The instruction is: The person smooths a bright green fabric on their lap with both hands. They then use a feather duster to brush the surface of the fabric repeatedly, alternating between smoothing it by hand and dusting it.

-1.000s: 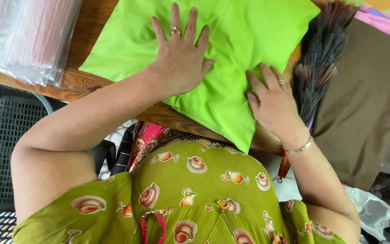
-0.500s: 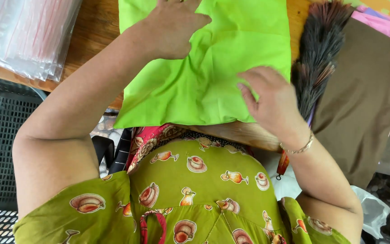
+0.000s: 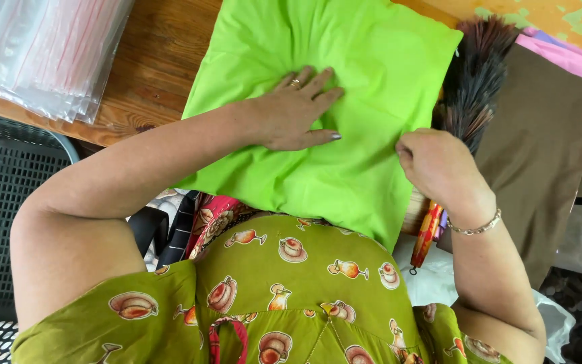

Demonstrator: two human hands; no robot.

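Observation:
A bright green folded cloth (image 3: 345, 61) lies on the wooden table (image 3: 149, 67), its near edge hanging over the table's front. My left hand (image 3: 298, 111) rests flat on the middle of the cloth, fingers spread, a ring on one finger. My right hand (image 3: 436, 165), with a bracelet at the wrist, pinches the cloth's right edge with curled fingers.
A stack of clear plastic bags (image 3: 42, 47) lies at the table's left. A dark bristle broom (image 3: 473, 81) with an orange handle lies right of the cloth, beside brown fabric (image 3: 540, 141) over pink fabric. A black plastic crate (image 3: 1, 202) stands at the lower left.
The green cloth has turned and shifted so it lies squarer on the table. My left hand moved from its top edge to its middle; my right hand moved to the right edge.

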